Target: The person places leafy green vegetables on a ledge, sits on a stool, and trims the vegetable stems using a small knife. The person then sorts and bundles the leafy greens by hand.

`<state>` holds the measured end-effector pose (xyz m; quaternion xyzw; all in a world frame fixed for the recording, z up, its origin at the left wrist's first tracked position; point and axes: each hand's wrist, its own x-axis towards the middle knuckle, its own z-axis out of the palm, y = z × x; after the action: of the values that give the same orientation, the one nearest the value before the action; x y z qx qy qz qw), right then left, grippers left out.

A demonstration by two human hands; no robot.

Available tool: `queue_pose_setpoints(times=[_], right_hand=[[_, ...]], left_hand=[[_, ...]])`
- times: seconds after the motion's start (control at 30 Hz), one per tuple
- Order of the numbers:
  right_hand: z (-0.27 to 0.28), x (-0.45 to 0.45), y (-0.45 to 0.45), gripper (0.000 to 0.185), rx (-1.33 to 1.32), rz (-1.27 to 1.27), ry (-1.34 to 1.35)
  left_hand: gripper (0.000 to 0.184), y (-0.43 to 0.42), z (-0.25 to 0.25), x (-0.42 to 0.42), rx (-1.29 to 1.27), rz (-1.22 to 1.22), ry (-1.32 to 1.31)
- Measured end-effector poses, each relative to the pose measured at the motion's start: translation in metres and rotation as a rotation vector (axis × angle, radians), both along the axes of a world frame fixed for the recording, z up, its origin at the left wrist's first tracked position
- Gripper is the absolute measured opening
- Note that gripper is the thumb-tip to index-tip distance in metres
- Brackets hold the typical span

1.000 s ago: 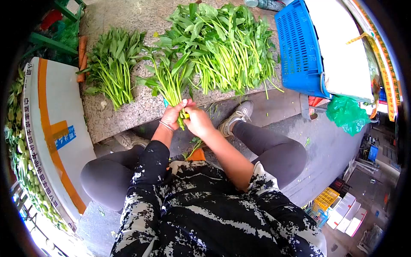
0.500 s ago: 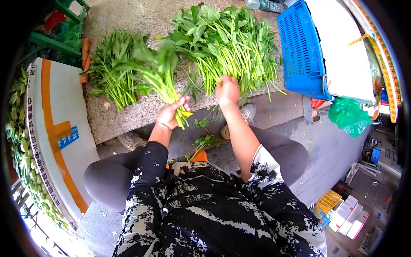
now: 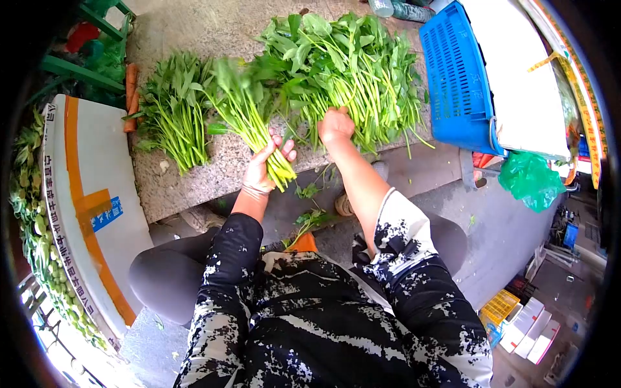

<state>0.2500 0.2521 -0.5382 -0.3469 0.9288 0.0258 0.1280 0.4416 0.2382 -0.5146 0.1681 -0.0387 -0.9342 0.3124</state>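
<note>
My left hand (image 3: pixel 260 169) holds a small bunch of leafy green stems (image 3: pixel 251 128), which look like water spinach, by their cut ends. Its fingertips show beyond the stems, and the leaves at the top are blurred. At the front of the large heap of the same greens (image 3: pixel 362 71), my right hand (image 3: pixel 337 125) is closed around stems; its fingertips are partly hidden. To the left, a separate bundle of greens (image 3: pixel 178 113) lies on the stone slab (image 3: pixel 184 187).
Right of the heap stands a blue plastic basket (image 3: pixel 456 77), with a green plastic bag (image 3: pixel 530 181) below it. A white foam box (image 3: pixel 97 207) with orange tape is on the left. Carrots (image 3: pixel 132 97) lie on the slab's left edge. A bottle (image 3: pixel 411 11) is at the back.
My left hand and its bunch have shifted slightly right and lower, and the hand has opened a little around the stems. My right hand has moved slightly left along the heap's front.
</note>
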Motion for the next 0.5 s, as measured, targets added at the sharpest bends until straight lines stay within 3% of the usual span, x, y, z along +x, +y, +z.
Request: queue_pose_setpoints(times=[0.07,0.17,0.33,0.4,0.47,0.5], right_hand=[[-0.001,-0.007,-0.003,0.035,-0.011,-0.025,0.011],[0.029,-0.014,-0.008,0.035,0.027,-0.098,-0.232],[0.052,-0.010,-0.007,0.037,-0.100,-0.048,-0.253],[0.066,0.000,-0.005,0.035,-0.301,-0.022,-0.356],[0.086,0.021,0.001,0.032,-0.339,-0.099,-0.510],[0.099,0.037,0.008,0.031,-0.394,-0.118,-0.592]], left_hand=[[0.014,-0.008,-0.018,0.000,0.005,-0.055,-0.123],[0.010,-0.013,-0.022,-0.002,0.042,-0.083,-0.216],[0.008,-0.013,-0.015,-0.020,0.049,-0.189,-0.372],[0.013,-0.017,-0.015,-0.025,0.059,-0.184,-0.399],[0.019,-0.020,-0.015,-0.027,0.079,-0.220,-0.344],[0.029,-0.019,-0.013,-0.025,0.051,-0.246,-0.390]])
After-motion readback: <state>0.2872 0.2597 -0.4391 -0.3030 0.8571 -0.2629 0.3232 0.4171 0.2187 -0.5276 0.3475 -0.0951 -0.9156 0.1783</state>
